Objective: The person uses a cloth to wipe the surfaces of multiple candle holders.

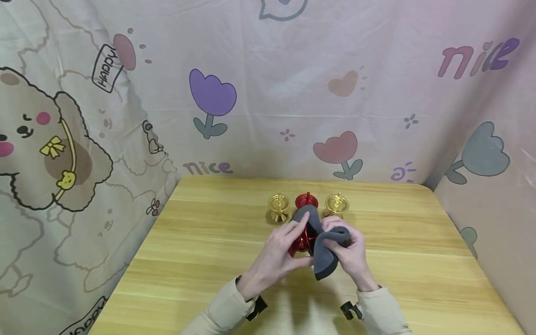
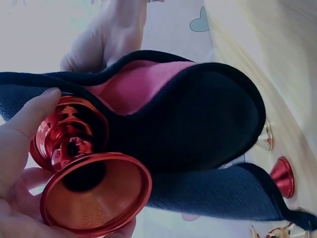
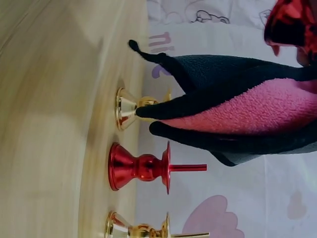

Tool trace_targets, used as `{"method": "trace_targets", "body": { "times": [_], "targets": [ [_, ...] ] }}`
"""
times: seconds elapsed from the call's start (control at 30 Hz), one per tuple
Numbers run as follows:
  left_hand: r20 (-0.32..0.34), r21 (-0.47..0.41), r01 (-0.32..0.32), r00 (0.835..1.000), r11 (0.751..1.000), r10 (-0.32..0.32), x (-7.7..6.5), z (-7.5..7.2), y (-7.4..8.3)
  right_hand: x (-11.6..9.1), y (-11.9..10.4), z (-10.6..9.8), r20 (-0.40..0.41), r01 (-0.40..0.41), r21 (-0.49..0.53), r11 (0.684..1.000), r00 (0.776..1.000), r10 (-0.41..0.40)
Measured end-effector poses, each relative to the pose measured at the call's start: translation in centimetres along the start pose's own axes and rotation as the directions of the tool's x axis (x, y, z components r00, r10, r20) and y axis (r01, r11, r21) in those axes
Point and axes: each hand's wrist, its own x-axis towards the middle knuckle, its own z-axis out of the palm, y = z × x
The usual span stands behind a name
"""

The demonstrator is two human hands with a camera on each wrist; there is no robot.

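My left hand (image 1: 270, 253) grips a red metallic candle holder (image 1: 300, 244) above the table, its fingers and thumb around it. In the left wrist view the flared, hollow base of this red holder (image 2: 96, 193) faces the camera, tilted on its side. A dark grey cloth (image 1: 324, 258) with a pink inner side lies against the holder's upper end and covers part of it. My right hand (image 1: 353, 253) pinches this cloth in folds. The pink side of the cloth (image 3: 247, 111) shows between dark edges in the right wrist view, where the right hand is hidden.
Behind the hands, three candle holders stand upright in a row on the wooden table (image 1: 201, 242): a gold one (image 1: 278, 203) at left, a red one (image 1: 307, 200) in the middle, a gold one (image 1: 337, 203) at right. A printed curtain (image 1: 276, 93) hangs behind the table.
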Motion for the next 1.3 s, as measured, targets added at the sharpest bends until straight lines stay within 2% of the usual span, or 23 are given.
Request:
{"method": "trace_targets", "body": {
  "times": [0.1, 0.17, 0.27, 0.37, 0.47, 0.5, 0.6, 0.7, 0.77, 0.9, 0.93, 1.0, 1.13, 1.17, 1.2, 1.23, 1.27, 1.3],
  "targets": [
    [0.003, -0.138, 0.026, 1.000, 0.990, -0.026, 0.0, 0.0, -0.3, -0.2, -0.1, 0.0, -0.089, -0.004, 0.049, 0.999, 0.996, 0.009],
    [0.012, -0.261, 0.070, 0.998, 0.963, -0.069, 0.0, 0.0, -0.7, -0.4, -0.2, 0.0, -0.137, -0.014, 0.022, 1.000, 0.990, 0.017],
    [0.063, -0.439, 0.177, 0.984, 0.881, -0.166, 0.2, -0.5, -1.1, -0.7, -0.4, 0.2, -0.154, -0.019, -0.093, 0.995, 0.988, 0.004],
    [0.131, -0.551, 0.278, 0.960, 0.787, -0.248, 0.8, -1.0, -1.2, -0.9, -0.6, 0.6, -0.107, 0.028, -0.216, 0.976, 0.993, -0.052],
    [0.176, -0.592, 0.331, 0.943, 0.735, -0.284, 1.1, -1.3, -1.2, -1.0, -0.7, 0.7, -0.039, 0.070, -0.250, 0.966, 0.996, -0.083],
    [0.181, -0.598, 0.337, 0.941, 0.728, -0.287, 1.1, -1.3, -1.2, -1.0, -0.7, 0.6, -0.011, 0.084, -0.252, 0.964, 0.996, -0.090],
    [0.178, -0.605, 0.331, 0.943, 0.724, -0.283, 0.9, -1.5, -1.3, -1.0, -0.4, 0.2, 0.088, 0.129, -0.211, 0.969, 0.990, -0.113],
    [0.168, -0.610, 0.312, 0.949, 0.729, -0.266, 0.7, -1.5, -1.3, -0.9, 0.0, 0.0, 0.177, 0.211, -0.187, 0.959, 0.968, -0.179],
    [0.160, -0.613, 0.300, 0.953, 0.731, -0.257, 0.7, -1.4, -1.3, -0.7, 0.2, 0.1, 0.216, 0.280, -0.193, 0.940, 0.947, -0.238],
    [0.159, -0.630, 0.290, 0.956, 0.720, -0.246, 0.6, -1.3, -1.2, -0.2, 0.5, 0.2, 0.243, 0.408, -0.245, 0.880, 0.904, -0.352],
    [0.170, -0.641, 0.298, 0.954, 0.707, -0.248, 0.6, -1.2, -1.2, -0.1, 0.5, 0.2, 0.241, 0.429, -0.247, 0.869, 0.896, -0.374],
    [0.205, -0.682, 0.324, 0.945, 0.655, -0.253, 0.7, -1.2, -1.2, 0.3, 0.6, 0.2, 0.227, 0.454, -0.236, 0.859, 0.886, -0.405],
    [0.303, -0.760, 0.399, 0.916, 0.512, -0.264, 0.9, -1.2, -1.2, 0.8, 0.7, -0.2, 0.193, 0.455, -0.189, 0.870, 0.886, -0.421],
    [0.323, -0.772, 0.412, 0.910, 0.484, -0.259, 1.0, -1.2, -1.2, 0.9, 0.8, -0.3, 0.187, 0.447, -0.179, 0.877, 0.890, -0.416],
    [0.340, -0.776, 0.422, 0.906, 0.469, -0.254, 1.1, -1.2, -1.3, 1.0, 0.8, -0.4, 0.183, 0.438, -0.172, 0.882, 0.894, -0.408],
    [0.351, -0.776, 0.428, 0.903, 0.463, -0.247, 1.2, -1.2, -1.3, 1.0, 0.8, -0.5, 0.179, 0.426, -0.165, 0.889, 0.900, -0.398],
    [0.356, -0.773, 0.431, 0.902, 0.466, -0.244, 1.2, -1.2, -1.3, 1.0, 0.8, -0.6, 0.175, 0.414, -0.161, 0.896, 0.905, -0.387],
    [0.355, -0.763, 0.431, 0.902, 0.482, -0.244, 1.2, -1.2, -1.2, 0.9, 0.9, -0.7, 0.171, 0.400, -0.161, 0.902, 0.912, -0.374]
  ]
}}
